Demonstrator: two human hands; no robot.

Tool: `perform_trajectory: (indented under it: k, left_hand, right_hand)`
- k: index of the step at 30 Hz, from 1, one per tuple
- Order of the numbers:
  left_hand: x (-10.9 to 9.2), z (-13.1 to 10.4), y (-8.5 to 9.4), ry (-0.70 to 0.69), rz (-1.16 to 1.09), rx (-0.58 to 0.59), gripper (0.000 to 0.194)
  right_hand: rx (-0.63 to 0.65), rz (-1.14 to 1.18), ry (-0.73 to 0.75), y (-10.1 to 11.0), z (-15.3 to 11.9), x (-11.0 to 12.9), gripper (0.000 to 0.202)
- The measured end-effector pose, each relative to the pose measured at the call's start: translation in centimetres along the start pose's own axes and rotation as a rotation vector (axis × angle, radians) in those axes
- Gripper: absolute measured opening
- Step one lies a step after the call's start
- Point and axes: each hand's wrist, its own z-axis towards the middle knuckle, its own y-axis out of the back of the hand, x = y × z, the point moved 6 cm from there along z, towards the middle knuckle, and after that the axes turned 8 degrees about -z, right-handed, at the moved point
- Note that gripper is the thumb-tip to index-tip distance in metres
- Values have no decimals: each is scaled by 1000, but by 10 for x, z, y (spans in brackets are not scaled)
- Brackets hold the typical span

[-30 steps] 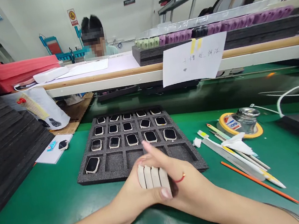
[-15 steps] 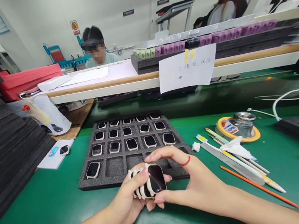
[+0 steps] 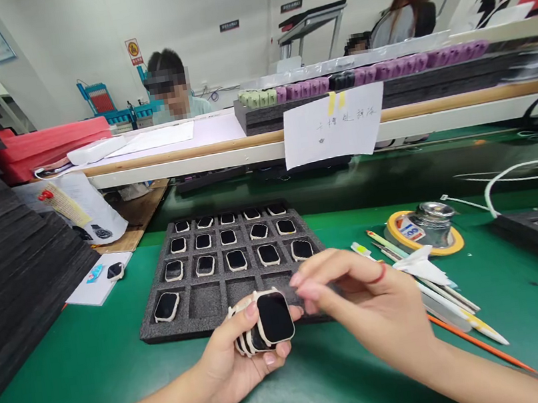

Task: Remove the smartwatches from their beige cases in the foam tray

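Note:
My left hand [image 3: 236, 354] is closed around a stack of smartwatches with pale cases. The front smartwatch [image 3: 275, 316] faces me, its black screen smooth and dark. Beside its upper right corner, my right hand [image 3: 358, 289] pinches thumb and fingers together on a thin see-through film [image 3: 287, 290], which is partly blurred. Behind both hands lies a dark foam tray [image 3: 154, 330] with rows of square pockets. Watches fill the back rows, and one watch [image 3: 167, 307] sits in the front row's left pocket. My hands cover part of that front row.
Right of the tray are brushes, an orange stick [image 3: 482, 341], crumpled white tissue [image 3: 417, 263] and a glass jar [image 3: 436, 220] inside a tape roll. Stacked black foam [image 3: 16, 266] rises at left. A shelf [image 3: 193, 164] crosses behind, with a person [image 3: 171, 88] beyond it.
My right hand has moved from the front watch's edge to its upper right, fingers now pinched with the film between them. The watch's screen looks plainer. My left hand keeps the stack.

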Motion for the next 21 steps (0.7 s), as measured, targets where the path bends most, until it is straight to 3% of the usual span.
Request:
perform_trajectory:
  k: [2,4,7,9,14,21]
  left_hand:
    - [0,-1,-1,5,-2,2,35]
    - [-1,-3,-2,7,-4,7,36]
    - [-1,-4,-2,23,6,6,44]
    - [-1,-4,-1,32,26,10,52]
    - [-2,-6,2,9,14,10,48]
    - [-4,-5,-6,18,-29,79,39]
  right_hand:
    - [-47,78,-39,4,-2,-2,13]
    - [36,54,-8,0,-3,0,7]
    - [245,-87,75,-16,-7,2,53]
    - [327,-144,101,-24,-8,0,70]
    - [325,-69,111,-27,-10,-5,58]
    - [338,28,0,-28,-11,-12,49]
